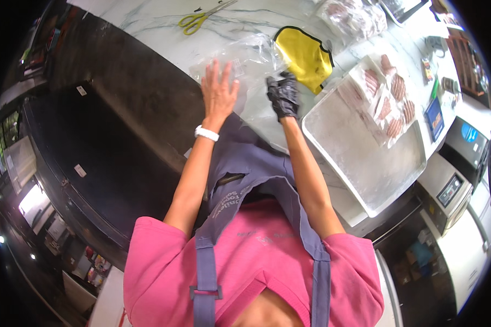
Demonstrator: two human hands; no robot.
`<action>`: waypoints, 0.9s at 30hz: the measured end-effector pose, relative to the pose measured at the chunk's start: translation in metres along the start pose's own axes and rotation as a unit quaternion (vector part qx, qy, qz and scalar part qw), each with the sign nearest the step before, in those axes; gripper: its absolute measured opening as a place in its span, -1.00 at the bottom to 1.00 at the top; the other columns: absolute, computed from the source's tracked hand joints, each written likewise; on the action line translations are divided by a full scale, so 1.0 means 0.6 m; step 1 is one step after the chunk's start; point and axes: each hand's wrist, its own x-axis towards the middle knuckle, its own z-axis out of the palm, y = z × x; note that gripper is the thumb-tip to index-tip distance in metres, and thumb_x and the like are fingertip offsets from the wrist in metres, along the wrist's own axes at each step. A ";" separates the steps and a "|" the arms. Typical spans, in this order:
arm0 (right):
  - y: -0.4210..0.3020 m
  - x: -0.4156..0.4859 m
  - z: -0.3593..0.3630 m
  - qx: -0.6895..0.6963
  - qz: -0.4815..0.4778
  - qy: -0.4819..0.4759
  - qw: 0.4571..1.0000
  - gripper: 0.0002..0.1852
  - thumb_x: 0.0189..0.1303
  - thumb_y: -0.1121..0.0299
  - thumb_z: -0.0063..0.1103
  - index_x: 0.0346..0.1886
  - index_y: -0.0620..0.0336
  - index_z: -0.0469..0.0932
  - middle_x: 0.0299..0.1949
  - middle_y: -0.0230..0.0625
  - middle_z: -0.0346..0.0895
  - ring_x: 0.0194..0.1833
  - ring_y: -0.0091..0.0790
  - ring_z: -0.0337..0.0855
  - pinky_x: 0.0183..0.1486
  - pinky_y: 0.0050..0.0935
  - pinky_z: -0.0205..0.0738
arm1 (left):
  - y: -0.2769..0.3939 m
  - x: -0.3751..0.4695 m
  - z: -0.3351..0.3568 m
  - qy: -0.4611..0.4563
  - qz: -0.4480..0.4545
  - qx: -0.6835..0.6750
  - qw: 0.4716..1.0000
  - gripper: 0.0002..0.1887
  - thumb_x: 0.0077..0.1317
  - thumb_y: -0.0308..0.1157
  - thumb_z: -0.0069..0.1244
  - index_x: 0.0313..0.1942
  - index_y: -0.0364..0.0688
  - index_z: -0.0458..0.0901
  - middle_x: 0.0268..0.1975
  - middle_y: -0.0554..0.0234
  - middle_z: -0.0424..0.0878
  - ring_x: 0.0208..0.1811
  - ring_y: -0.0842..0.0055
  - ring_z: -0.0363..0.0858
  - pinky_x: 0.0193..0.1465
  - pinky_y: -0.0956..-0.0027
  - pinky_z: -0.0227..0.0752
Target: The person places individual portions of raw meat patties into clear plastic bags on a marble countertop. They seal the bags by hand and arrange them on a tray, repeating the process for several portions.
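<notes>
My bare left hand (220, 94), with a white band at the wrist, lies with fingers spread on the near left part of a clear plastic bag (253, 53). My right hand (284, 96) wears a black glove; its fingers are curled at the bag's right side, and whether they pinch the plastic is unclear. Just beyond it lies a yellow cloth mitt (307, 57) with dark edging. To the right, a metal tray (364, 163) carries ridged raw meat patties (397, 87) on white paper sheets.
Yellow-handled scissors (194, 22) lie at the far left of the marble-patterned counter (147, 24). Bagged meat (347, 18) sits at the back. A mug (435, 44), a green marker (435, 88) and a blue packet (435, 118) stand or lie along the right edge.
</notes>
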 end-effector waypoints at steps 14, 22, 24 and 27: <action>-0.023 0.178 -0.145 -0.209 -0.287 0.234 0.905 -0.69 0.12 0.44 -0.05 -0.06 0.29 0.51 -0.23 0.09 0.47 -0.12 0.11 0.46 -0.01 -0.04 0.33 | -0.003 0.035 0.069 0.056 -0.073 -0.097 0.991 -0.10 0.11 -0.08 0.11 0.37 -0.21 0.02 0.41 0.02 0.05 0.40 0.19 0.07 0.35 0.01 -0.06; -0.115 0.029 0.093 -0.300 -0.365 0.054 0.880 -0.48 0.07 0.19 0.12 0.19 -0.08 0.46 0.24 -0.01 0.28 0.25 0.12 0.23 0.32 0.12 -0.07 | -0.046 0.023 0.084 0.152 -0.089 -0.303 0.937 -0.25 0.13 -0.50 -0.16 0.37 -0.31 -0.02 0.26 -0.19 0.29 0.23 0.05 0.32 0.30 0.13 0.07; -0.063 0.077 0.157 -0.299 -0.439 0.055 0.846 -0.44 0.10 0.10 0.09 0.25 -0.16 0.40 0.34 -0.06 0.17 0.34 0.16 0.10 0.36 0.16 -0.16 | -0.042 0.023 0.087 0.111 -0.117 -0.296 0.941 -0.29 0.15 -0.64 -0.21 0.36 -0.36 -0.01 0.27 -0.19 0.29 0.25 0.06 0.32 0.30 0.17 0.10; -0.049 0.115 0.170 -0.287 -0.491 0.027 0.822 -0.43 0.16 0.11 0.05 0.30 -0.20 0.33 0.36 -0.16 0.17 0.36 0.07 0.11 0.37 0.10 -0.10 | -0.050 0.017 0.098 0.125 -0.069 -0.173 0.975 -0.29 0.15 -0.70 -0.20 0.35 -0.38 -0.01 0.28 -0.15 0.30 0.29 0.12 0.30 0.31 0.19 0.11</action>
